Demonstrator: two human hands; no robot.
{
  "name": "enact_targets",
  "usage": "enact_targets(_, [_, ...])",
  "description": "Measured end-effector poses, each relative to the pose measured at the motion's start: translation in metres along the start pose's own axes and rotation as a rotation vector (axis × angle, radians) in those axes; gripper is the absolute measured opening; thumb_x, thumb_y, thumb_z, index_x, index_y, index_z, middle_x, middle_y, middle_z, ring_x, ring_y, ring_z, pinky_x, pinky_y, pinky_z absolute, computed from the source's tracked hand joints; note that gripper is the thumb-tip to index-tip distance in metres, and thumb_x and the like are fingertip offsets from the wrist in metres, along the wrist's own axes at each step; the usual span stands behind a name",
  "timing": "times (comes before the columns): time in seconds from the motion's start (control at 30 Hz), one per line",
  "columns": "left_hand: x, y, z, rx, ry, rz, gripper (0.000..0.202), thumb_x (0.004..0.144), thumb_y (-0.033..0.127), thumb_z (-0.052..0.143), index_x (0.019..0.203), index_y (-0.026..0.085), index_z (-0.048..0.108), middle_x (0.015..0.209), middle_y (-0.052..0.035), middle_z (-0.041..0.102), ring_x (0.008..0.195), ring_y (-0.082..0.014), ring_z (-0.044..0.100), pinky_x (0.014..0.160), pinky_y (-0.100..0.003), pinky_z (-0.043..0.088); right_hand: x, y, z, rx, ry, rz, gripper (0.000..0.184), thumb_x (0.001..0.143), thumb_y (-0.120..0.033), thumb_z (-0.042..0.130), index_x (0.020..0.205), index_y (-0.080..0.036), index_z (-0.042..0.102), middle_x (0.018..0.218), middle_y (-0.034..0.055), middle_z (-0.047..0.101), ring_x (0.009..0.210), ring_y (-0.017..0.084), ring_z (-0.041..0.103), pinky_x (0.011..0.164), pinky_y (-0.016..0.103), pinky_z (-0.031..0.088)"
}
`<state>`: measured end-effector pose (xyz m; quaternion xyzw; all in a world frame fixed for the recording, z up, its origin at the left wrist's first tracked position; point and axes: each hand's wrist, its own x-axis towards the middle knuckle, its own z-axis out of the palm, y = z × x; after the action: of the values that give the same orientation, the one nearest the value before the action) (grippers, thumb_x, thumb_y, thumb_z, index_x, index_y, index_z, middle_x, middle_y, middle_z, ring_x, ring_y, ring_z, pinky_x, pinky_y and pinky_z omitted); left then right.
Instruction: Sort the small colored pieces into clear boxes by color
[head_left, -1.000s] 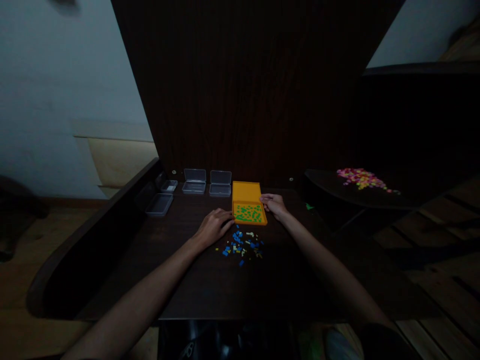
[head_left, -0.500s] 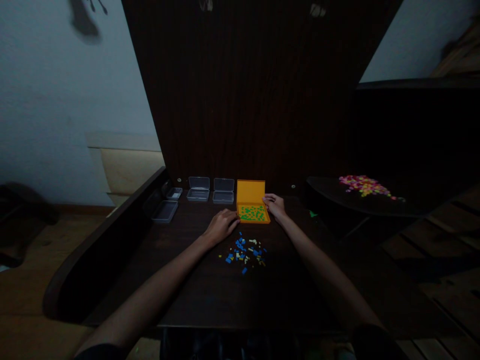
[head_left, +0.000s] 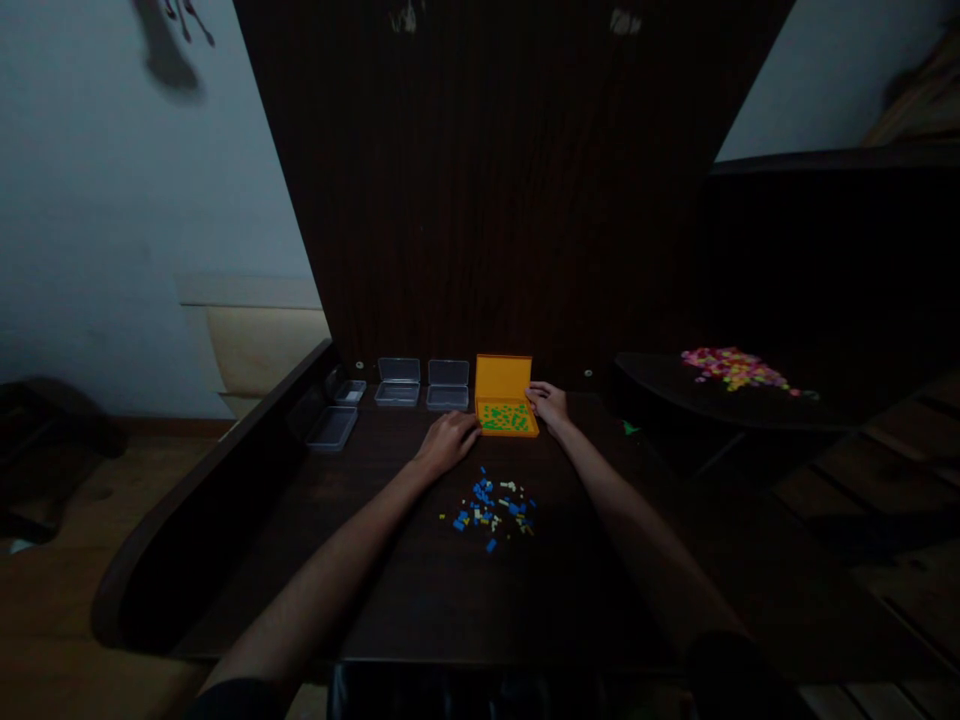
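On the dark worktop [head_left: 420,600], small blue, white and yellow bricks [head_left: 482,492] lie scattered nearest the person, and beyond them the left hand [head_left: 448,440], fingers close together, touches the left side of an orange box [head_left: 509,433]. The box sits centrally near the back panel, its long axis running left to right, with green pieces [head_left: 504,417] inside and its raised lid [head_left: 503,377] facing the person from the far edge. The right hand [head_left: 550,407], fingers bent, touches the right side; whether either hand grips is unclear.
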<state>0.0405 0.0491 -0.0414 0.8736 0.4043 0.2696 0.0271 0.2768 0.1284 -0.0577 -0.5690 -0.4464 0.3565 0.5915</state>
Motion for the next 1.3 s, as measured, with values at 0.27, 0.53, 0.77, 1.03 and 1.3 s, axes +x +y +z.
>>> enact_targets(0.27, [0.002, -0.012, -0.003, 0.154, 0.122, -0.135, 0.037, 0.090, 0.023, 0.039, 0.123, 0.013, 0.051, 0.121, -0.0138, 0.060, 0.114, -0.0255, 0.051, 0.097, -0.040, 0.041, -0.008, 0.007, -0.016, -0.057, 0.070, -0.098, 0.037, 0.066, -0.039, 0.061, 0.093, -0.013, 0.064, 0.080, 0.0068, 0.066, 0.042, 0.009, 0.045, 0.039, 0.023, 0.035])
enact_targets(0.53, [0.007, -0.030, -0.010, 0.326, 0.002, -0.324, 0.044, 0.084, 0.022, 0.044, 0.126, 0.010, 0.048, 0.116, -0.0195, 0.062, 0.120, -0.0330, 0.045, 0.100, -0.053, 0.030, -0.060, -0.003, -0.032, -0.093, -0.028, -0.240, 0.026, 0.068, -0.039, 0.057, 0.079, -0.017, 0.065, 0.084, 0.0071, 0.066, 0.081, 0.020, 0.058, 0.069, 0.030, 0.047])
enact_targets(0.77, [0.001, -0.024, -0.015, 0.296, -0.046, -0.239, 0.026, 0.089, 0.021, 0.037, 0.094, 0.015, 0.062, 0.103, -0.0154, 0.065, 0.108, -0.0320, 0.049, 0.091, -0.051, 0.034, -0.103, -0.010, -0.033, -0.086, -0.194, -0.195, 0.026, 0.071, -0.040, 0.059, 0.080, -0.016, 0.064, 0.064, 0.0012, 0.058, 0.056, 0.013, 0.050, 0.047, 0.023, 0.037])
enact_targets(1.03, [-0.023, -0.020, -0.028, 0.259, -0.050, -0.126, 0.033, 0.079, 0.006, 0.043, 0.104, 0.015, 0.062, 0.098, -0.0131, 0.062, 0.101, -0.0282, 0.050, 0.083, -0.041, 0.042, -0.117, -0.018, -0.031, -0.059, -0.324, -0.149, 0.026, 0.071, -0.039, 0.061, 0.082, -0.016, 0.063, 0.064, -0.0002, 0.056, 0.051, 0.010, 0.046, 0.043, 0.022, 0.031])
enact_targets(1.3, [-0.040, 0.016, -0.034, 0.005, 0.186, 0.155, 0.033, 0.084, 0.006, 0.044, 0.111, 0.016, 0.059, 0.094, -0.0096, 0.061, 0.088, -0.0204, 0.051, 0.079, -0.036, 0.048, -0.127, -0.025, -0.021, 0.088, -0.355, -0.131, 0.042, 0.074, -0.050, 0.062, 0.100, -0.018, 0.060, 0.070, 0.0001, 0.061, 0.048, 0.007, 0.045, 0.039, 0.020, 0.030])
